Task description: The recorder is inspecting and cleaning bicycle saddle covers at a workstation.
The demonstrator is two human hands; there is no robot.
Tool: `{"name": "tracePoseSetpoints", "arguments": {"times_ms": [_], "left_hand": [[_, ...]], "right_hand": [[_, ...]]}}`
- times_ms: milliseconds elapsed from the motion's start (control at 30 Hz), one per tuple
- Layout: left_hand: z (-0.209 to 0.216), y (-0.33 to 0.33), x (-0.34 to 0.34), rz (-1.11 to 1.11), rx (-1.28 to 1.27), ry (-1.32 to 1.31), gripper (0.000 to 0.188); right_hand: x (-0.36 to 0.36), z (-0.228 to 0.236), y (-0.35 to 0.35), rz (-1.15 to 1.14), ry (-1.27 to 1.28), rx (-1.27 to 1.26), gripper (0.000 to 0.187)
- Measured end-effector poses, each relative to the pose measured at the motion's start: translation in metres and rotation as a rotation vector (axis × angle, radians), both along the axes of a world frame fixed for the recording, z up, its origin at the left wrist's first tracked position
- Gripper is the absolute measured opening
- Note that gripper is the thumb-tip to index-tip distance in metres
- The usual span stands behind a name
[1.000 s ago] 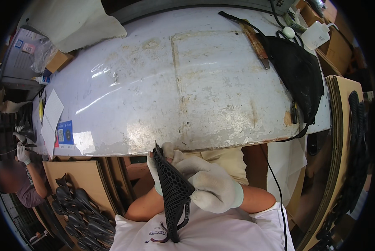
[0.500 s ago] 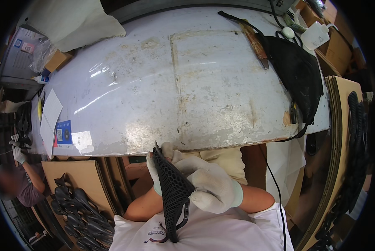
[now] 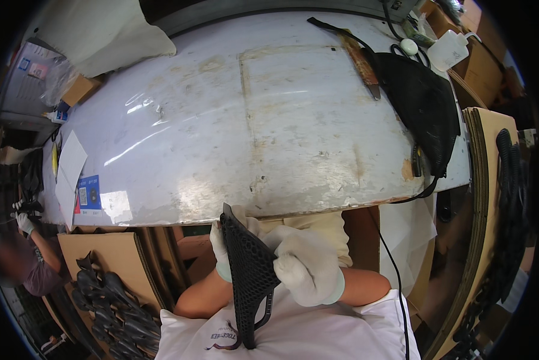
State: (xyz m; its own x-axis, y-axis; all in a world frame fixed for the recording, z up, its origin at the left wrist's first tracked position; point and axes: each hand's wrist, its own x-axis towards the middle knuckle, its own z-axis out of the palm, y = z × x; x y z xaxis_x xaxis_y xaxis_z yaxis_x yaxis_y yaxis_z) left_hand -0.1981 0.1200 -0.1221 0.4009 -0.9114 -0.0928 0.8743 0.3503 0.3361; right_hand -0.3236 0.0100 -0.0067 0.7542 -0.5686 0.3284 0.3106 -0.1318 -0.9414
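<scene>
A black bicycle saddle [image 3: 248,270] with a honeycomb-patterned surface stands on edge against my white shirt, its narrow nose up and its rail showing at the lower right. My left hand [image 3: 221,247], in a white glove, grips the saddle near the nose; the saddle hides part of that hand. From the other side, my gloved right hand [image 3: 306,269] has its fingers curled in at the saddle's right edge. Any small thing inside that fist is hidden from view.
Before me is a worn white table [image 3: 191,132]. At its right lie a black bag-like cover [image 3: 422,96], an orange-brown tool [image 3: 364,66] and a white bottle [image 3: 449,51]. More black saddles [image 3: 110,300] lean at lower left. A gloved co-worker [image 3: 32,252] works at far left.
My right hand has turned slightly and its curled fingers have moved up along the saddle's right edge. The saddle and left hand stay nearly in place; the view has shifted a little.
</scene>
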Motion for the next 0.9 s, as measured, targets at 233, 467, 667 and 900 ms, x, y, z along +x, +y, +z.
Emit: {"name": "tracePoseSetpoints", "arguments": {"times_ms": [233, 467, 667, 900], "left_hand": [[0.01, -0.001, -0.014, -0.147, 0.089, 0.229, 0.051], [0.018, 0.001, -0.013, -0.177, 0.082, 0.242, 0.054], [0.034, -0.004, -0.007, -0.152, 0.169, 0.241, 0.056], [0.073, -0.011, 0.031, 0.477, 0.362, -0.351, 0.048]], "right_hand": [[0.011, 0.012, -0.009, -0.065, 0.176, 0.327, 0.053], [0.007, 0.001, -0.002, -0.032, 0.22, 0.318, 0.042], [0.004, -0.002, -0.002, -0.014, 0.209, 0.327, 0.036], [0.001, 0.001, -0.02, -0.064, 0.163, 0.321, 0.068]]}}
